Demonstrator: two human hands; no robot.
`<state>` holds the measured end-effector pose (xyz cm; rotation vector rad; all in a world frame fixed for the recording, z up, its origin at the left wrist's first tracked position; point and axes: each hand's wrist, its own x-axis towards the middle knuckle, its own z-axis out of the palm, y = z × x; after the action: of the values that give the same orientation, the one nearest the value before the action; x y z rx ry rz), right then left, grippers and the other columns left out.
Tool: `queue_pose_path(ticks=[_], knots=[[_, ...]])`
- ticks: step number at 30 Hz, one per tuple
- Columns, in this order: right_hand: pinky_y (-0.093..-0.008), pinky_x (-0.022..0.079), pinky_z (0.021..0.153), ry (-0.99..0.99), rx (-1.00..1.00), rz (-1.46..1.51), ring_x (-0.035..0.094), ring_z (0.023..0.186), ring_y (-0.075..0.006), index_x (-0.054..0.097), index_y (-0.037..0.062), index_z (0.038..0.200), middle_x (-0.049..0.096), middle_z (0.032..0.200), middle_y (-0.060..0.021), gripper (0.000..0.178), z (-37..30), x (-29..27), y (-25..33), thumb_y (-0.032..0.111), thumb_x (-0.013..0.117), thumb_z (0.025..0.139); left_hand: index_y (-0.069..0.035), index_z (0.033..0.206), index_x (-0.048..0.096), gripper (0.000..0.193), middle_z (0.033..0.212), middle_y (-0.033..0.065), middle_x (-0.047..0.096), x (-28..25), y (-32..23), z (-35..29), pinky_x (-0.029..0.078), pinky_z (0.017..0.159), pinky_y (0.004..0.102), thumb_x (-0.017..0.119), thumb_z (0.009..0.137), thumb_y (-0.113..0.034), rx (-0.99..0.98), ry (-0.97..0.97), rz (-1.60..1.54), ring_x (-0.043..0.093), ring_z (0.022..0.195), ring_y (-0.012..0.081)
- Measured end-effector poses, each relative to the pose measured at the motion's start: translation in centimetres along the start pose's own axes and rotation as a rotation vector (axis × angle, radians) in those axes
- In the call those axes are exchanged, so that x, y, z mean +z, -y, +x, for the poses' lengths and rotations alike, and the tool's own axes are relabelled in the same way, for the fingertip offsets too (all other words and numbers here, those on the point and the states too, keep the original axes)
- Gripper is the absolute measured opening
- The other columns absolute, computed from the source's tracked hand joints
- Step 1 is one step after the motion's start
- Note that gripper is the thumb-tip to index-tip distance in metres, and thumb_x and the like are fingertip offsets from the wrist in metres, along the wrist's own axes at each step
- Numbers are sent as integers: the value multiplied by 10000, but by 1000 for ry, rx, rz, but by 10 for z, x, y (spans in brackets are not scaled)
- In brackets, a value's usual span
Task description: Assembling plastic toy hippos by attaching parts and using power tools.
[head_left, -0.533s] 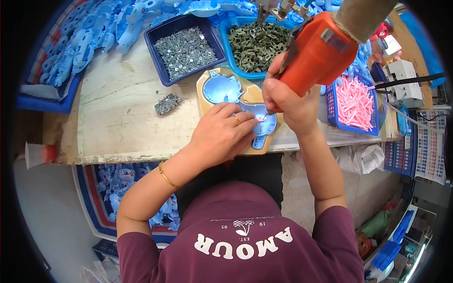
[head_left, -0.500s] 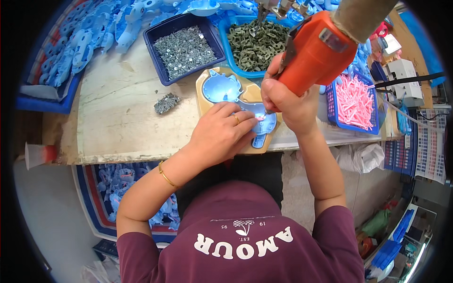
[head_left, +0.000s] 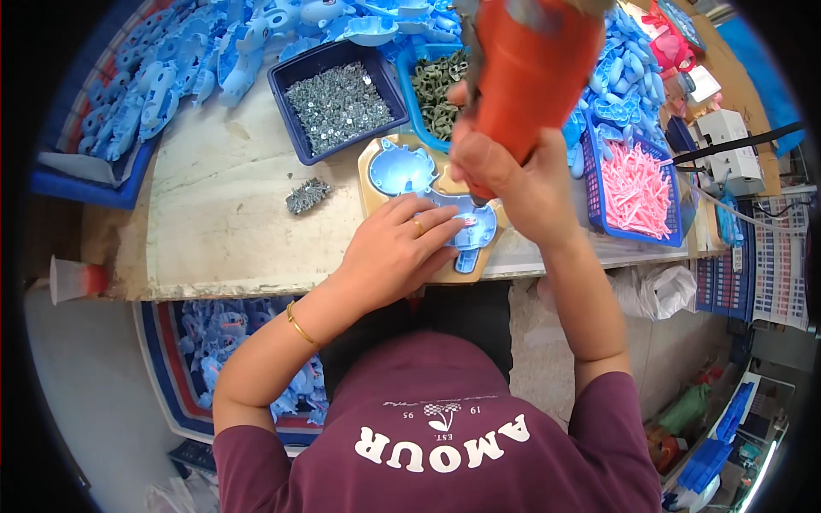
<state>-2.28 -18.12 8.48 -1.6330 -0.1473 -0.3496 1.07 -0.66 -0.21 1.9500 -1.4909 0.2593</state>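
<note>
My left hand (head_left: 395,254) presses flat on the light, rigid blue plastic shell (head_left: 428,192), seated in its tan jig (head_left: 373,162) on the counter (head_left: 222,222). My right hand (head_left: 513,175) clenches the heavier orange electric screwdriver (head_left: 534,64) by its body; I judge the thin shell is best held down near its edge.

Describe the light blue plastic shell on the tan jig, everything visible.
The light blue plastic shell is a moulded, glossy hollow part with a rounded lobe at upper left and a narrower stem at lower right. It lies open side up in the tan jig. The left hand presses it; the right hand holds an orange power screwdriver over it.
</note>
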Motion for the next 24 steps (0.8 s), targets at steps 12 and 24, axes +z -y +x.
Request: queue_pose_path(ticks=[12, 24], knots=[[-299, 470, 934, -457, -661, -558, 592, 1107, -175, 555, -4, 1365, 637, 1212, -80, 493, 117, -29, 112, 330, 611, 1006, -80, 1123, 692, 352, 1239, 71, 673, -14, -6, -43, 521, 955, 436, 767, 779, -79, -80, -133, 40, 624, 1103, 294], [-224, 496, 765, 4, -262, -63, 623, 836, -147, 510, -31, 1343, 644, 958, -85, 565, 92, 20, 102, 220, 706, 876, -122, 1232, 648, 448, 1409, 125, 555, -6, -5, -51, 469, 1036, 484, 768, 801, -126, -118, -124, 42, 536, 1248, 337]])
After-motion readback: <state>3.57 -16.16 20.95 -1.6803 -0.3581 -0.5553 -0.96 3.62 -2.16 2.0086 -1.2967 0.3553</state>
